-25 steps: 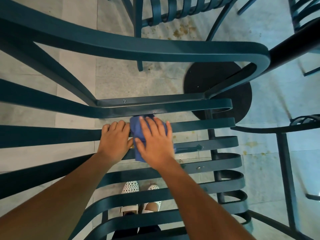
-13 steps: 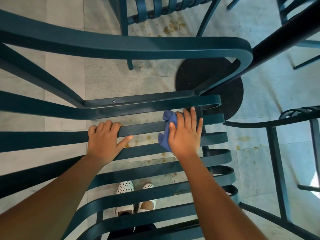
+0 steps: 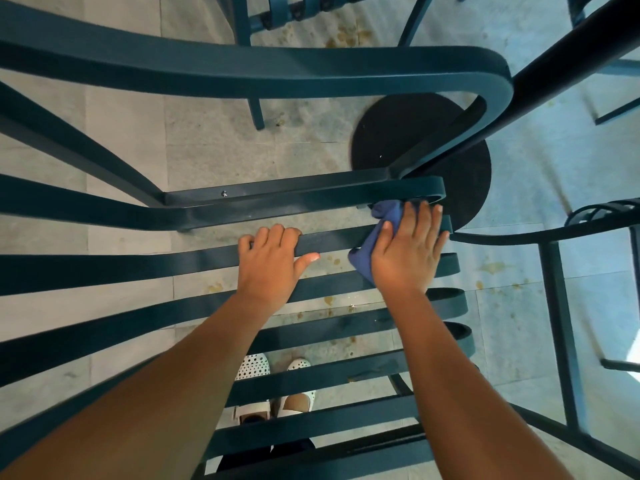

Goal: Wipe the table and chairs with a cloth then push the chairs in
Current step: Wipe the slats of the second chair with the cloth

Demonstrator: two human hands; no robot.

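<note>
I look straight down through a dark teal slatted chair (image 3: 145,209). My left hand (image 3: 273,268) grips one seat slat (image 3: 332,242), fingers curled over its far edge and thumb along the near side. My right hand (image 3: 408,251) lies flat with straight fingers on a blue cloth (image 3: 384,223), pressing it onto the right ends of the slats. The cloth sticks out past my fingers to the left and the far side. The table's black round base (image 3: 391,140) and its black post (image 3: 568,53) are beyond the chair's seat.
A second teal chair (image 3: 277,12) stands at the top, another chair's armrest and leg (image 3: 554,271) are at the right. The grey tiled floor (image 3: 214,136) has brown stains. My white shoes (image 3: 273,386) show between the slats below.
My right hand has slid the cloth rightward along the slats, from beside my left hand to the slats' right ends. My left hand keeps its grip on the slat.
</note>
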